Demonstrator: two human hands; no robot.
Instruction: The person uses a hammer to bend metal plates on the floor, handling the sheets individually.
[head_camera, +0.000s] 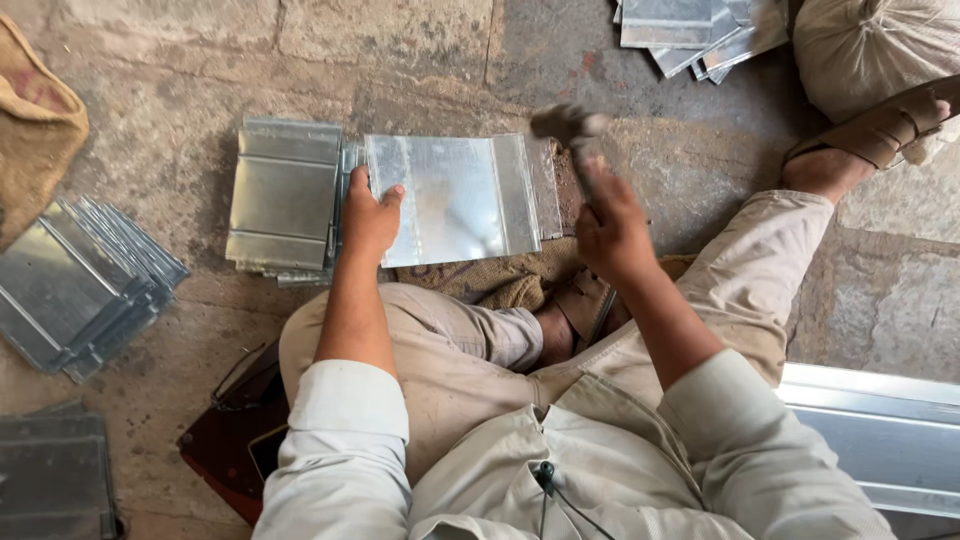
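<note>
A person sits on a stone floor with knees spread, seen from above. The left hand presses down on the left edge of a galvanized metal sheet piece, thumb on top and fingers curled over the edge, so the hand is closed on the sheet. The sheet lies flat in front of the person, resting partly on a piece of burlap on the floor, with raised folded ribs running across it near its left and right sides. The right hand is closed around the handle of a hammer, whose head is blurred and sits above the sheet's upper right corner; whether it touches the metal cannot be told. Just left of the sheet, touching or slightly under it, lies a stack of similar folded sheet pieces. Further left, well apart, a fanned pile of metal pieces rests on the floor, and another darker stack sits at the lower left corner. More pieces lie at the top edge, near a sandalled foot. A long metal strip runs along the lower right beside the person's leg.
</note>
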